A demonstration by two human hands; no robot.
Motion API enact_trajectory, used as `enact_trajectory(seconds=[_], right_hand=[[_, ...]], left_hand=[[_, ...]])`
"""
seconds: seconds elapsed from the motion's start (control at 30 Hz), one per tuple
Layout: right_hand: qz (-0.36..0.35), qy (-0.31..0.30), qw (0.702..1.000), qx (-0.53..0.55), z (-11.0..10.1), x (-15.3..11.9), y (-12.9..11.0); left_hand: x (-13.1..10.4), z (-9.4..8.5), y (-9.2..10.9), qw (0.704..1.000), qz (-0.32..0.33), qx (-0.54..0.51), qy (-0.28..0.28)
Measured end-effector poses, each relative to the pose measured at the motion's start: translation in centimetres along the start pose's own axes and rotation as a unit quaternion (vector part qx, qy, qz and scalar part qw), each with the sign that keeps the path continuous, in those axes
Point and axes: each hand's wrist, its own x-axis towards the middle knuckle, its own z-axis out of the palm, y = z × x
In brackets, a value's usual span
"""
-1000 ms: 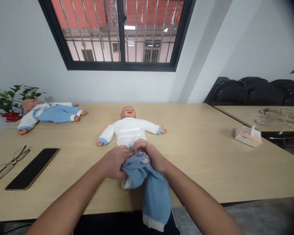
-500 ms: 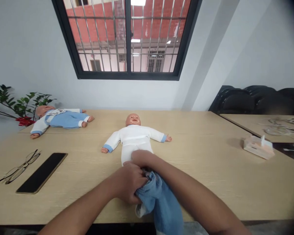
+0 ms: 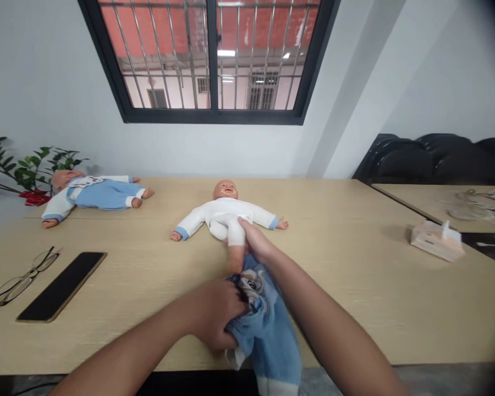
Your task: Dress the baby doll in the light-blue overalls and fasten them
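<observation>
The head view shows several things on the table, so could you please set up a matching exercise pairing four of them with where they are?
Things:
1. blue garment
2. phone
3. second doll
4. tissue box

Places:
A. far left of the table, near the plant
B. right side of the table
C. gripped by the left hand at the near edge
D. beside the glasses

Pairs: 1-C, 2-D, 3-A, 4-B
</observation>
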Motion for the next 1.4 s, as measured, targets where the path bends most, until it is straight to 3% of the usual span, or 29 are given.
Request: enact_trajectory(seconds=[0.13, 0.23, 0.37, 0.47, 0.7, 0.93, 1.07, 1.2, 1.33, 1.4], right_hand=[[0.079, 0.028, 0.992, 0.094, -0.7, -0.7, -1.2], [0.092, -0.037, 0.990, 0.104, -0.7, -1.6, -1.8], [0.065, -0.126, 0.985, 0.102, -0.9, -2.3, -1.7], [0.061, -0.146, 0.983, 0.090, -1.1, -2.2, -1.3], [0.020, -0.009, 0.997, 0.067, -0.1, -1.6, -1.3], [0.022, -0.019, 0.998, 0.060, 0.2, -1.5, -1.1], [0.029, -0.020, 0.997, 0.076, -0.1, -1.4, -1.1], [0.043, -0.045, 0.997, 0.055, 0.5, -1.6, -0.9], [0.047, -0.019, 0.996, 0.067, 1.5, -1.6, -0.6], [0.039, 0.004, 0.996, 0.080, 1.9, -1.5, -0.4]], left_hand=[[-0.4, -0.9, -1.1, 0.995, -0.090, -0.038, -0.013], [-0.9, -2.2, -2.1, 0.983, -0.178, -0.035, 0.013], [-1.8, -3.8, -3.3, 0.974, -0.214, -0.045, 0.054], [-2.4, -4.2, -4.0, 0.973, -0.214, -0.050, 0.076], [-2.2, -3.3, -3.0, 0.987, -0.119, -0.061, 0.090], [-2.6, -3.5, -3.3, 0.981, -0.127, 0.009, 0.149], [-3.1, -3.6, -3.8, 0.965, -0.132, -0.025, 0.227], [-3.2, -3.4, -4.4, 0.917, -0.196, -0.089, 0.337], [-3.0, -3.6, -5.5, 0.844, -0.198, -0.003, 0.498], [-3.1, -3.9, -5.7, 0.836, -0.165, 0.029, 0.523]])
